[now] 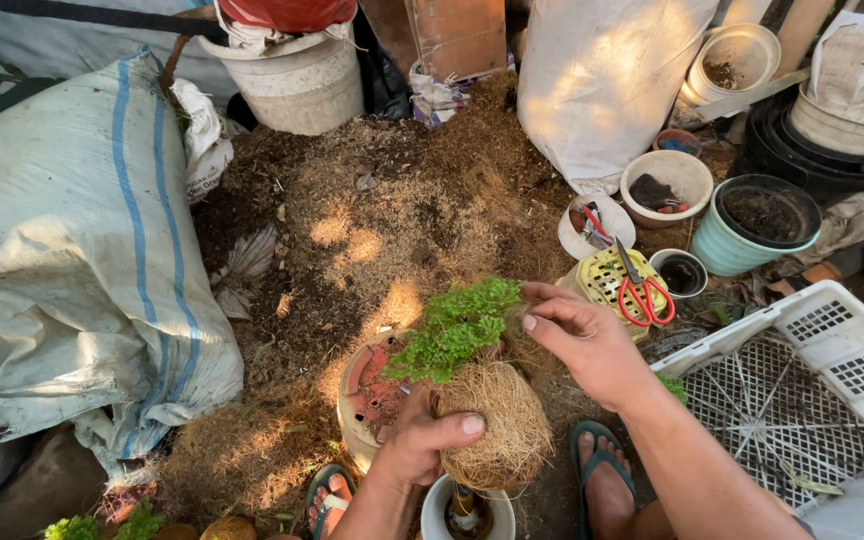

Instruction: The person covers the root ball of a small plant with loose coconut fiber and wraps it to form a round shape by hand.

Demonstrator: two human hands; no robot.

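While the left hand [420,440] clamps the fibre ball [495,422], the right hand [584,340] pinches loose strands beside the green plant [455,326]; a light pull suits.

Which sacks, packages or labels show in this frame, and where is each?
Large white woven sack with blue stripes: left, lying bulged.
Plain white woven sack: top centre-right, upright.
Brown cardboard box: top centre, behind the soil heap.
No labels, signs or screens are readable as such.
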